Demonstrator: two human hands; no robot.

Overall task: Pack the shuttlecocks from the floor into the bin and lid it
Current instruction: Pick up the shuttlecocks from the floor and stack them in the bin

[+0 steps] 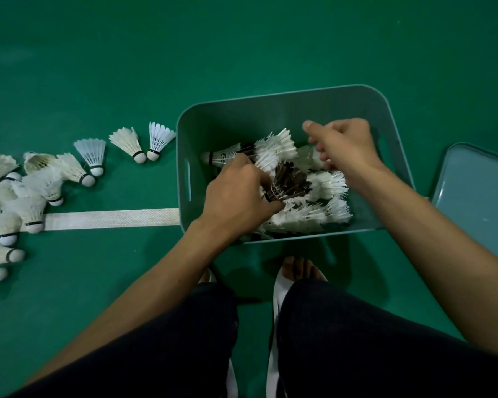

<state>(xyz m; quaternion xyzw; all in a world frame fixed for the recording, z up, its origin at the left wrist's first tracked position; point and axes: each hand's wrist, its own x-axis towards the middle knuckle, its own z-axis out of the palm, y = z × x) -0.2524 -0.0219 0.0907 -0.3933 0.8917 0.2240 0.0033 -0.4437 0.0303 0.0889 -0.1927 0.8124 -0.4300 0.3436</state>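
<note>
A teal bin (285, 110) stands on the green floor ahead of me, holding several white shuttlecocks (322, 208) and a dark-feathered one (289, 182). My left hand (236, 193) is inside the bin, fingers closed on the dark-feathered shuttlecock. Over the bin's right half, my right hand (345, 147) hovers with fingers loosely curled and thumb out; whether it holds anything is hidden. Several white shuttlecocks (41, 182) lie on the floor to the left, the nearest pair (147, 145) beside the bin's left wall. The pale blue lid (477, 196) lies on the floor right of the bin.
A white court line (110, 218) runs from the left up to the bin. My knees in dark trousers and my feet in sandals (296, 271) are just below the bin's near wall. Green floor stretches beyond the bin.
</note>
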